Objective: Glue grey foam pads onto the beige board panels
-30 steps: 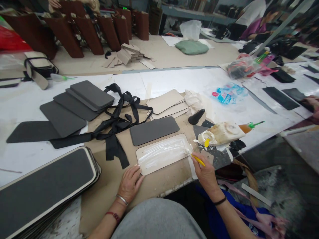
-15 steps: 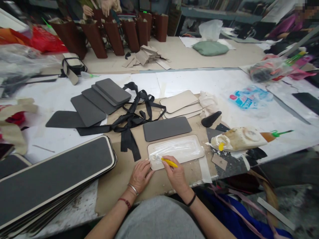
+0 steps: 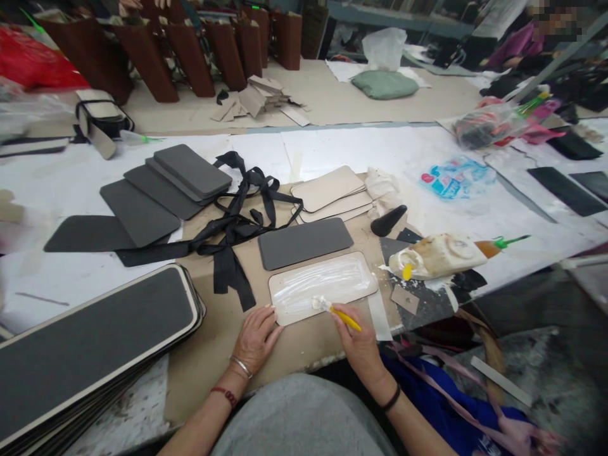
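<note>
A cream panel (image 3: 327,286) with rounded corners lies flat before me, its face streaked with wet white paste. My right hand (image 3: 358,342) grips a yellow-handled brush (image 3: 346,316), whose paste-covered tip touches the panel near its lower middle. At the panel's left end, my left hand (image 3: 259,335) rests with fingers stretched out and fingertips on the edge, the thumb apart. Just behind lies a grey panel (image 3: 306,242). To the right, a paste-crusted container (image 3: 437,255) lies on its side with a yellow piece at its mouth.
Long dark panels (image 3: 95,342) are stacked at left. Grey panels (image 3: 161,190), tangled black strips (image 3: 237,221) and cream panels (image 3: 330,190) lie behind. A black tapered object (image 3: 388,221) lies near the container. Brown bags (image 3: 190,60) stand at the back, with another person's hands above them.
My right hand has moved the brush rightward along the panel, away from its left end. My left hand stays at the left edge. The whole view has shifted slightly.
</note>
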`<action>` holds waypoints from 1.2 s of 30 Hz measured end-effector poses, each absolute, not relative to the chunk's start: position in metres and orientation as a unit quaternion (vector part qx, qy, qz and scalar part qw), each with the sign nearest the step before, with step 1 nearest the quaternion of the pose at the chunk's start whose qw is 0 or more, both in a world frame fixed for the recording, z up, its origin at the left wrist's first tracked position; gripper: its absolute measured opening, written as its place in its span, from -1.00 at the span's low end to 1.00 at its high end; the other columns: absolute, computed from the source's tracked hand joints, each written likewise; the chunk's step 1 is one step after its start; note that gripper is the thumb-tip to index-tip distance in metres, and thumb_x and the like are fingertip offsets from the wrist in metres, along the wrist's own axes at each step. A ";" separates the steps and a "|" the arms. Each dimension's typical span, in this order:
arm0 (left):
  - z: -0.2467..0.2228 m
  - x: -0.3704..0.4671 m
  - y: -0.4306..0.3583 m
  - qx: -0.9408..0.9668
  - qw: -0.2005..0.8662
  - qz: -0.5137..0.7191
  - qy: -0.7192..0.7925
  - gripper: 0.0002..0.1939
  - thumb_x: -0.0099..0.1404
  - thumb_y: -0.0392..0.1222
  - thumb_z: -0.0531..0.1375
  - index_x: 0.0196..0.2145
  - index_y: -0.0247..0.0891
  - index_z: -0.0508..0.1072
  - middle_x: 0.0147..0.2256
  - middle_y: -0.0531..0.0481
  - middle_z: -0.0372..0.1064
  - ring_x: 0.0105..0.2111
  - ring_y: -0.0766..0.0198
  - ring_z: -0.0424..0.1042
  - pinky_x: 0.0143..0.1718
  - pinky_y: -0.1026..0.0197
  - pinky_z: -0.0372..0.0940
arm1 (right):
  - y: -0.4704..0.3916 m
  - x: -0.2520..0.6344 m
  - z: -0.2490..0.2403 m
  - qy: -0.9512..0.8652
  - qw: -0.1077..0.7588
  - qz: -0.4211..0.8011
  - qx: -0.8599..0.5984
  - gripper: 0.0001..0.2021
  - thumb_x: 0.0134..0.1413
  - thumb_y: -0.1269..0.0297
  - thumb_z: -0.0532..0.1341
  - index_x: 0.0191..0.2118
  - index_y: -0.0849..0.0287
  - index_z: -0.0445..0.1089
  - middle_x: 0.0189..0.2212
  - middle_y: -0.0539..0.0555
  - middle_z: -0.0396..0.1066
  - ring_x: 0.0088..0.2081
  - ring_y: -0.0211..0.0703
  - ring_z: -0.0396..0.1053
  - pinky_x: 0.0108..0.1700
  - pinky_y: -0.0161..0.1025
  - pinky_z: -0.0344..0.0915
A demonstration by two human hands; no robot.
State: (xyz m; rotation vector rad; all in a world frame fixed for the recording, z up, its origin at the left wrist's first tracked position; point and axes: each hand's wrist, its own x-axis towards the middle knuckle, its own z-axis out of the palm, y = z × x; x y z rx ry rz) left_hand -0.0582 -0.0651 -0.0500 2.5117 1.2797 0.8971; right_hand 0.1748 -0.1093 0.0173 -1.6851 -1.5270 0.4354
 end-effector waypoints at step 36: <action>-0.049 -0.057 -0.064 0.849 0.070 0.300 0.429 -0.82 0.20 -0.20 0.13 -0.23 -0.29 0.39 -0.20 -0.15 0.42 -0.14 0.16 0.38 -0.14 0.07 0.34 | -0.042 0.275 0.017 -0.683 0.331 0.077 -0.647 -0.77 0.15 0.24 0.06 -0.15 0.20 0.38 -0.21 0.18 0.43 -0.15 -0.09 0.37 -0.06 -0.06 0.31</action>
